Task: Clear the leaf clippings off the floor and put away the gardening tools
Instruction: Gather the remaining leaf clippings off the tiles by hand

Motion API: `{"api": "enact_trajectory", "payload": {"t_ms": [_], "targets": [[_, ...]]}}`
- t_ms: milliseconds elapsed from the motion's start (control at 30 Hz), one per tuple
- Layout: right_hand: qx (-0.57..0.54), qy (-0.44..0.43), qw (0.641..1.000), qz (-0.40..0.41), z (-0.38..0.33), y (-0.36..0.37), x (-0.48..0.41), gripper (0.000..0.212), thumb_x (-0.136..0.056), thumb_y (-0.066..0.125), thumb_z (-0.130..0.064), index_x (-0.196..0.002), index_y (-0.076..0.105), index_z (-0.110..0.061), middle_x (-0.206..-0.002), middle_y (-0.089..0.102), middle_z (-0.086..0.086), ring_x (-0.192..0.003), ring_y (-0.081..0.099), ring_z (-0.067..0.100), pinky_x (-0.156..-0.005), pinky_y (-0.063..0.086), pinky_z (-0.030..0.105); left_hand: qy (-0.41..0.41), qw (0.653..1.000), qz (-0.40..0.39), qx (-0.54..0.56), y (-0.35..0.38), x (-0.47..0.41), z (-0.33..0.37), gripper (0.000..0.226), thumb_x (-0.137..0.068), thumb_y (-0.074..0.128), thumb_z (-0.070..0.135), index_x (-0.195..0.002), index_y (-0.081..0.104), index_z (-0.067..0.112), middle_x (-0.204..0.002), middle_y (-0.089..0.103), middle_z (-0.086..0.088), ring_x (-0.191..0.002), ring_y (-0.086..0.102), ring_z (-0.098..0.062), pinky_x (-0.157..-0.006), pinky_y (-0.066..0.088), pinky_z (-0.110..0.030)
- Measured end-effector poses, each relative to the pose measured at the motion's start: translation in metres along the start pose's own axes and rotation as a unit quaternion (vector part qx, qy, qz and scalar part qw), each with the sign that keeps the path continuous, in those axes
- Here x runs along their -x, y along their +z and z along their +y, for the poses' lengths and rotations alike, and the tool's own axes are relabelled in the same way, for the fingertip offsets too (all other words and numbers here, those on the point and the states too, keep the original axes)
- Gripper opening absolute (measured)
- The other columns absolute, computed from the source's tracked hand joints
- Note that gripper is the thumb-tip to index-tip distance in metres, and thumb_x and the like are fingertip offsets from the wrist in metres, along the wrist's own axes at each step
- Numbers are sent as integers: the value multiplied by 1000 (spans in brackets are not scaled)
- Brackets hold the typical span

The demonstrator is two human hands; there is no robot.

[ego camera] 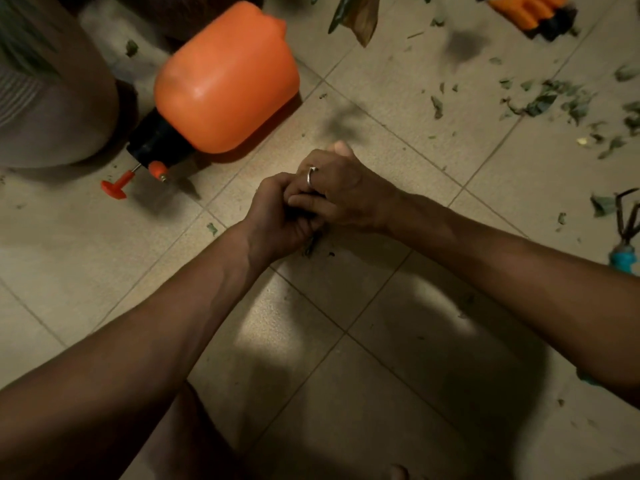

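At the far left of the beige tiled floor (104,258) stands a rounded grey-brown pot (59,109). Just beside it an orange plastic sprayer tank (225,81) lies on its side, with its black pump head and red T-handle pointing toward the near left. Over the middle of the floor the left hand (277,213) is curled tight around a small wad of dark green leaf scraps (311,244), which pokes out below its bent fingers. The right hand (343,188), wearing a silver ring, touches it, with its fingers tucked into the left fist; whether they pinch anything cannot be told. Toward the right edge lie scattered green leaf clippings (547,102), and nearer lies a teal-handled hand rake (627,237). A blurred orange glove (530,12) lies at the far right corner.
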State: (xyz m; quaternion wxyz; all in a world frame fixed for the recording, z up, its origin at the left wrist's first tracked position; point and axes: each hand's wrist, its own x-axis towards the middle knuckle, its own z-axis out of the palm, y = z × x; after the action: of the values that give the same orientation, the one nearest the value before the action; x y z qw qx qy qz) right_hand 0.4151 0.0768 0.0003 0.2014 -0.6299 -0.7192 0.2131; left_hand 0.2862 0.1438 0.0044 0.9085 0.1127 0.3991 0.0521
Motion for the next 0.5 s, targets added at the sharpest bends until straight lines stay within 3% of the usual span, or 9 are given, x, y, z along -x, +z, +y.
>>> {"api": "enact_trajectory", "payload": {"t_ms": [100,200,267,333,433,500], "targets": [[-11,-26,1000,13,2,4,1,31,-98,49,-38,-110,75,-25,-104,67,-1,-100,55,15,-86,18,25,10,1000,16,-22,-4,-1,1,33,-97,34,12,-90,63,-1,-78,69,-11,-68,70,-20,-63,60,-27],[-49,-21,997,52,0,9,2,18,-91,64,-30,-101,77,-23,-105,67,-4,-104,56,13,-91,28,32,3,999,-10,-35,-5,0,2,29,-95,38,15,-94,65,2,-84,68,-10,-75,69,-20,-67,59,-29],[-101,-1,990,103,-4,9,3,14,-85,72,-30,-92,77,-19,-108,62,-1,-105,56,16,-94,42,39,7,997,-7,-72,-7,-3,3,24,-95,44,20,-92,65,9,-79,63,-5,-69,63,-16,-58,55,-26],[-195,55,968,147,-8,5,7,16,-84,74,-28,-94,73,-15,-113,55,2,-108,55,19,-92,51,39,15,993,7,-115,-11,-7,7,31,-100,42,21,-76,60,14,-63,48,1,-51,46,-10,-43,35,-20],[-207,129,960,139,-8,-1,17,35,-84,73,-26,-117,65,-17,-130,46,-2,-123,47,17,-94,49,32,9,995,58,-82,-15,-10,16,50,-105,40,31,-56,43,24,-50,30,10,-40,24,-5,-37,14,-19],[-123,155,980,11,-2,5,25,72,-78,79,-34,-143,48,-27,-152,32,0,-136,33,19,-101,40,31,16,990,104,-98,-19,-11,27,54,-106,42,40,-54,39,26,-48,28,10,-37,22,-5,-33,12,-18]]}}
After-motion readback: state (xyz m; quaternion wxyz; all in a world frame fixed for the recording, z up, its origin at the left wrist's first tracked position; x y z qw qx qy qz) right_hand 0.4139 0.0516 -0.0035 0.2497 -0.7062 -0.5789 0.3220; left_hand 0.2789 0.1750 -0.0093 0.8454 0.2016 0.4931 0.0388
